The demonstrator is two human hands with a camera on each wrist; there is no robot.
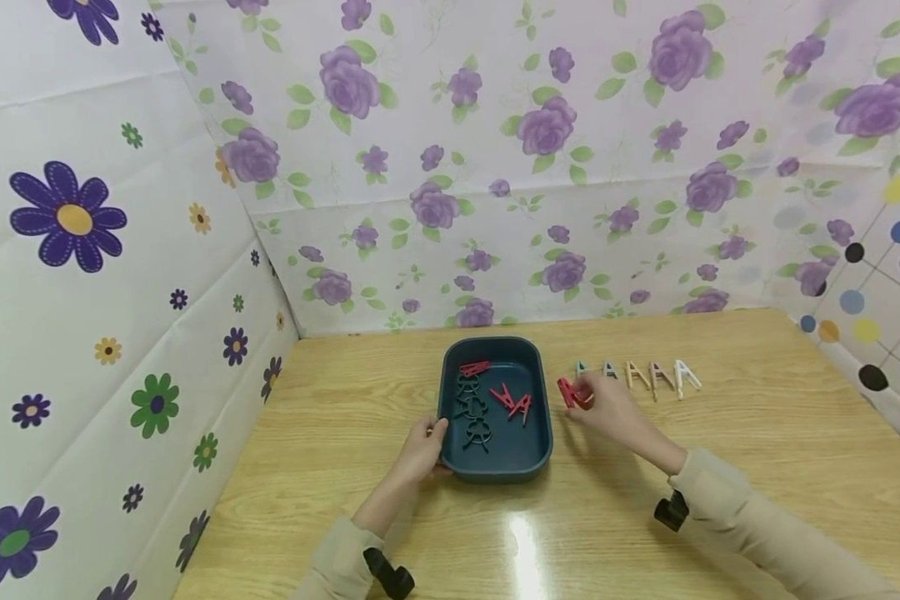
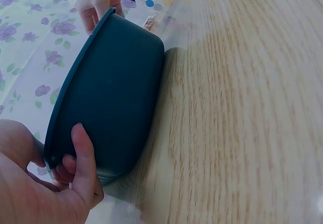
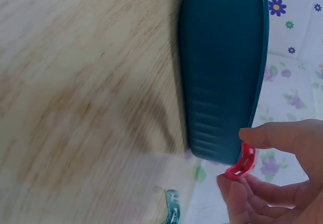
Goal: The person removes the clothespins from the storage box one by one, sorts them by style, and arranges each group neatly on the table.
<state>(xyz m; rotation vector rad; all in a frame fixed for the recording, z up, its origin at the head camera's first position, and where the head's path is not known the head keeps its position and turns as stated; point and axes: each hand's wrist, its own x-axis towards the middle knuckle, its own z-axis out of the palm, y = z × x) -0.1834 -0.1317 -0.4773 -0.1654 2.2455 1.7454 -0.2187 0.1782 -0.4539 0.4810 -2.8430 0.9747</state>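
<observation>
My left hand point(image 1: 420, 448) grips the left rim of a dark blue-green plastic tub point(image 1: 498, 477), thumb at the rim and fingers against the outer wall point(image 2: 108, 93). My right hand point(image 1: 609, 408) pinches a red clothespin point(image 3: 244, 164) between thumb and fingers, just outside the tub's right side. Inside the tub lie several red clothespins point(image 1: 521, 407) toward the middle and back. Along its left side is a column of dark green clips point(image 1: 478, 432) with rounded middles and splayed legs.
Right of the tub, a row of clothespins stands along the wooden table point(image 1: 757, 467): teal point(image 1: 581, 367), grey-blue point(image 1: 609, 369), yellow-orange point(image 1: 636, 375), brownish point(image 1: 660, 377) and white point(image 1: 686, 377). Flower-patterned sheets point(image 1: 435, 208) hang behind and at the sides.
</observation>
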